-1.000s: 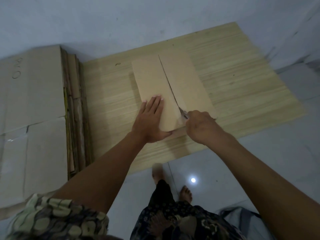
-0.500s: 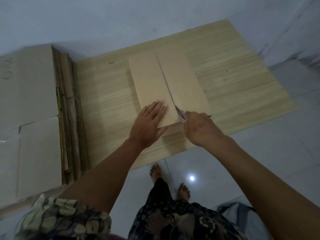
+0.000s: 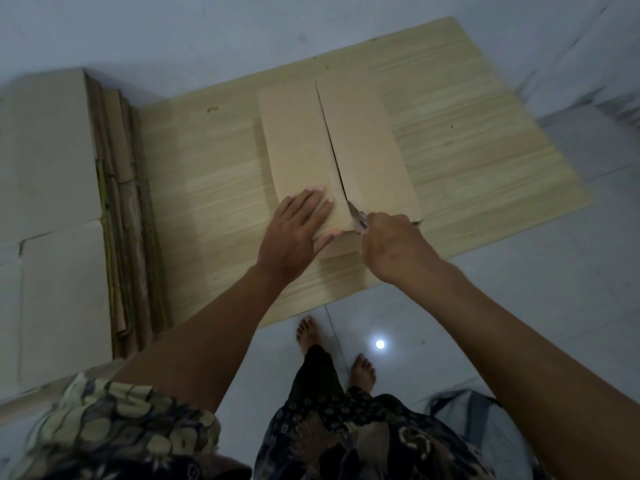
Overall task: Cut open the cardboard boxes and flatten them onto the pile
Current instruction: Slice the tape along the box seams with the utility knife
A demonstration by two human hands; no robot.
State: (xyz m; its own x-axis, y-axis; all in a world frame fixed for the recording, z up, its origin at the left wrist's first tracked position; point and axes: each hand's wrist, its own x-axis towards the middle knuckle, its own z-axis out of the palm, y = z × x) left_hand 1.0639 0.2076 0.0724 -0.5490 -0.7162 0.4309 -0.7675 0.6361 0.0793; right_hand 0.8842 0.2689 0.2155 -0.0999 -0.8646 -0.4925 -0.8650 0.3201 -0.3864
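A brown cardboard box (image 3: 367, 140) stands on a pale wooden board (image 3: 214, 188), its two top flaps split by a dark seam down the middle. My left hand (image 3: 298, 233) presses flat with straight fingers on the left flap near its front edge. My right hand (image 3: 394, 247) grips a small knife (image 3: 356, 216); the blade sits in the seam at the box's near end. A pile of flattened cardboard (image 3: 52, 202) lies at the left, its layered edges facing the board.
The board lies on a white tiled floor (image 3: 519, 306). My bare feet (image 3: 308, 332) stand just in front of the board's near edge. A grey wall (image 3: 173, 39) runs behind the board. A dark bag-like thing (image 3: 478, 420) sits at the lower right.
The knife stays at the near end of the seam, and the left hand stays pressed on the left flap. The view has shifted slightly, nothing else differs.
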